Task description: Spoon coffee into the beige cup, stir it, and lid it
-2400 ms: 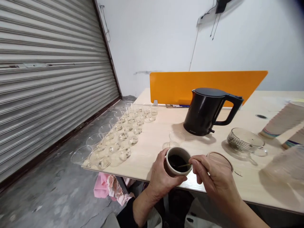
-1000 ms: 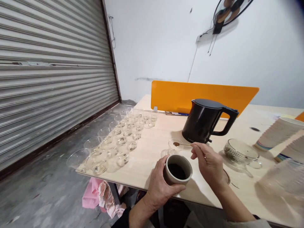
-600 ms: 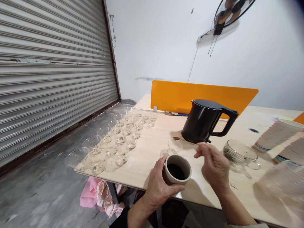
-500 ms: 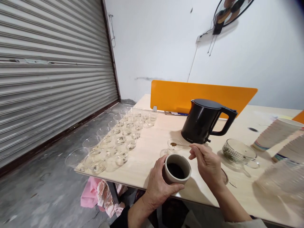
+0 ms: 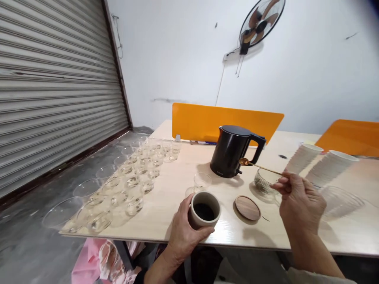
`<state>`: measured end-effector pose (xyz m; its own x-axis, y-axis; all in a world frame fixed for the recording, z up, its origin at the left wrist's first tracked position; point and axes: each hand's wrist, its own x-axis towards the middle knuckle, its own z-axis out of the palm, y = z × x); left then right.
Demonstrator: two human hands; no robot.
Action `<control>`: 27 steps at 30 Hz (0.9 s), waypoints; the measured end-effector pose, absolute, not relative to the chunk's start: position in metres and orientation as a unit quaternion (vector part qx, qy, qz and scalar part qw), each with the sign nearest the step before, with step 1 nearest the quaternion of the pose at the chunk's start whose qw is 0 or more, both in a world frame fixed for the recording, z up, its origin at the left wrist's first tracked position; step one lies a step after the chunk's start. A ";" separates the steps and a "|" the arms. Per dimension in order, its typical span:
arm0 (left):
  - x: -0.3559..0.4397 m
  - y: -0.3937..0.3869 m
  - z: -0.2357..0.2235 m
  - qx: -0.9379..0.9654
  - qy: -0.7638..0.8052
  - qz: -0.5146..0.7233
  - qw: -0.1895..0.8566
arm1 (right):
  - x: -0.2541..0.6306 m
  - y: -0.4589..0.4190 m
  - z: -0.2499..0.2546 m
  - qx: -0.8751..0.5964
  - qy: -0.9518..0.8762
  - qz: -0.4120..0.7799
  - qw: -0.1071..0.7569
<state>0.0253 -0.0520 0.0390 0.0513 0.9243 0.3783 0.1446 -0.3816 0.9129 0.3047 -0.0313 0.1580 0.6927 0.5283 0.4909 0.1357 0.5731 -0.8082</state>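
Note:
My left hand (image 5: 182,235) grips a beige ceramic jar (image 5: 204,210) with dark contents near the table's front edge. My right hand (image 5: 299,201) pinches the handle of a thin gold spoon (image 5: 260,166), raised in the air, its bowl pointing left toward the black kettle (image 5: 233,151). A small empty glass cup (image 5: 202,182) stands just behind the jar. A round wooden lid (image 5: 247,208) lies flat to the jar's right. A ribbed glass bowl (image 5: 263,181) sits below the spoon.
Several clear glass cups (image 5: 124,185) stand in rows along the table's left side. Stacks of paper cups (image 5: 303,158) lie on the right. Orange dividers (image 5: 204,120) stand behind the kettle. A roller shutter fills the left wall; a fan (image 5: 260,19) hangs on the white wall.
My right hand has lifted the spoon away from the small glass cup and swung it right, above the ribbed bowl. The wooden lid is now uncovered. My view has shifted right.

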 end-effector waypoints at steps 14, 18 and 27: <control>0.025 -0.054 0.038 0.629 0.419 0.544 0.365 | 0.375 -0.018 0.110 -0.723 -0.450 -0.108 0.513; 0.024 -0.053 0.037 0.636 0.427 0.533 0.360 | 0.370 -0.031 0.107 -0.731 -0.452 -0.081 0.505; 0.025 -0.055 0.040 0.637 0.431 0.534 0.350 | 0.334 -0.056 0.051 -0.659 -0.675 -0.104 0.316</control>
